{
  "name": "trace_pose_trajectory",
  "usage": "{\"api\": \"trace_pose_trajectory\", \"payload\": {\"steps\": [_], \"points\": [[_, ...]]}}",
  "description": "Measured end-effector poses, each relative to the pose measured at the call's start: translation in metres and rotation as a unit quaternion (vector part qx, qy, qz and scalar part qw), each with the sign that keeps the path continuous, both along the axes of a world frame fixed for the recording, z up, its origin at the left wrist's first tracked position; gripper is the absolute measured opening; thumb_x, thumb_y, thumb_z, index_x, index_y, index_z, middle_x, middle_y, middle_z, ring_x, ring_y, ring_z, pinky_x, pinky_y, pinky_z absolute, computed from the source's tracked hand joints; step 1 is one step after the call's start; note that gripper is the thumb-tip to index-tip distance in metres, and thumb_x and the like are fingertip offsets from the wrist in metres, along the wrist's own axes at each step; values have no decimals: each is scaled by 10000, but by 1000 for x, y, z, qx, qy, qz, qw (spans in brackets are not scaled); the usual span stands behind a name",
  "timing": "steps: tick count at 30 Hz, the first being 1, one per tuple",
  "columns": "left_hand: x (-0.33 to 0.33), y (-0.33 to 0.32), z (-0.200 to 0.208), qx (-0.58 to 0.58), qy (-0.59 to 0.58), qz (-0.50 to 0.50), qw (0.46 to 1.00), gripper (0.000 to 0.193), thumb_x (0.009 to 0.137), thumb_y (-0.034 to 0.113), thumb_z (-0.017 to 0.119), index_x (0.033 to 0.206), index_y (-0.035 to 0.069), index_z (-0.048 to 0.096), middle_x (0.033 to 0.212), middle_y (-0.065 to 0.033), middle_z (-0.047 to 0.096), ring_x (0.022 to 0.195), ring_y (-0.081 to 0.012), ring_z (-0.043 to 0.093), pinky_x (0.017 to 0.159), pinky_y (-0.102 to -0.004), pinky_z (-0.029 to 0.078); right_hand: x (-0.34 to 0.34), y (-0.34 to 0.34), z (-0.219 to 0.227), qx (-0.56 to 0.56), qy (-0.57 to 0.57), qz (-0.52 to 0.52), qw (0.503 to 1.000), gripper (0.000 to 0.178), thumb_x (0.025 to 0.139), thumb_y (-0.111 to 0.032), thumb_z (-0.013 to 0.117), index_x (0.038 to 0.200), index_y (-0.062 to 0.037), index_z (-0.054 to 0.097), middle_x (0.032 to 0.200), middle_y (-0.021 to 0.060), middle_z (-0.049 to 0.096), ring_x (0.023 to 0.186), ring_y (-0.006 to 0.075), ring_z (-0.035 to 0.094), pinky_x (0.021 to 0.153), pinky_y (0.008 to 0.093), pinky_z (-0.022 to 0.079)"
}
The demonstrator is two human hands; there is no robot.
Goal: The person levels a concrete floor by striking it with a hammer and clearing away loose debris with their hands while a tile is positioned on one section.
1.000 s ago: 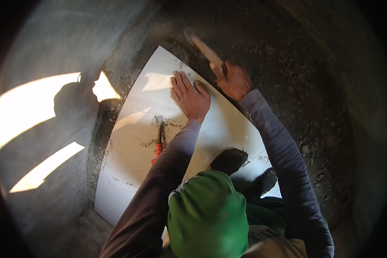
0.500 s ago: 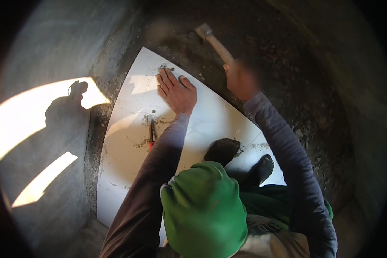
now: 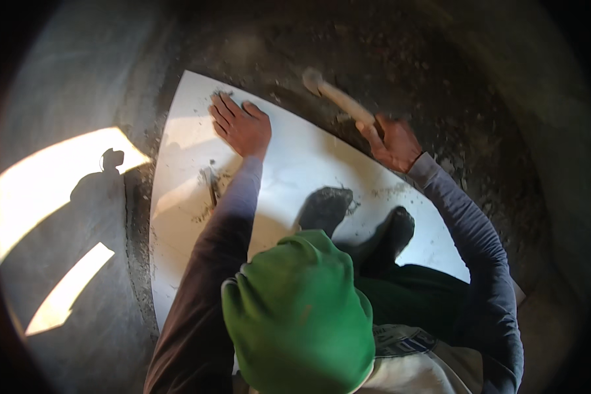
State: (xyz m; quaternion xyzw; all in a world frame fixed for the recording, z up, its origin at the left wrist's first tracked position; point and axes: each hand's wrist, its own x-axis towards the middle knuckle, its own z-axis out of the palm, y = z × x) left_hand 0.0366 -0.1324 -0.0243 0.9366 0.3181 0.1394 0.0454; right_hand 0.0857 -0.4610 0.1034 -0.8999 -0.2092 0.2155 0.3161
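Over the past second the right hand has drawn the wooden-handled hammer back toward the person's body, along the edge of the white slab. The left sleeve now covers the red handle of the chisel. On the wall, the head's shadow has sunk lower across the sunlit patch.

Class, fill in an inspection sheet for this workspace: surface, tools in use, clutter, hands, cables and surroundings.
Surface: white slab, smudged with dirt.
Job's things: hammer with a pale handle; narrow tool on the slab, partly hidden by the left forearm.
Clutter: dark crumbs scattered on the slab.
Hands: left hand flat on the slab, fingers spread slightly; right hand gripping the hammer's handle.
Cables: nothing seen.
Surroundings: grey wall with sunlit patches; dark, rough ground.
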Motion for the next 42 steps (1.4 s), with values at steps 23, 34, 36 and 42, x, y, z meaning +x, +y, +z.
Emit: {"api": "trace_pose_trajectory", "payload": {"steps": [23, 34, 36, 42], "points": [[-3, -13, -24, -2, 36, -32, 999, 697, 1153, 445, 316, 1688, -1, 332, 1779, -181, 296, 1651, -368, 254, 1334, -519, 220, -84, -192, -37, -90, -75, -69, 991, 482, 1092, -456, 617, 952, 3, 568, 594, 192, 582, 516, 402, 628, 527, 496, 497], [-11, -145, -4, -21, 94, -273, 957, 781, 1116, 446, 453, 1686, -58, 279, 1787, -256, 223, 1672, -414, 172, 1341, -564, 148, -115, -211, -33, -67, 6, -115, 991, 478, 1067, -439, 654, 990, 27, 579, 653, 254, 637, 608, 482, 671, 599, 557, 540], [-16, -157, 2, -45, 115, -316, 941, 810, 1101, 452, 483, 1684, -69, 271, 1781, -284, 211, 1671, -433, 162, 1341, -571, 139, -106, -211, -21, -87, 101, -155, 979, 503, 1073, -458, 634, 990, 37, 602, 665, 258, 650, 627, 489, 677, 646, 571, 551], [-4, -203, -8, -104, 89, -314, 939, 876, 1087, 492, 518, 1684, -82, 236, 1758, -379, 123, 1639, -570, 81, 1331, -618, 104, -112, -213, 4, -36, 98, -215, 971, 581, 1047, -525, 654, 931, 45, 651, 659, 242, 638, 639, 435, 688, 629, 514, 525]]}}
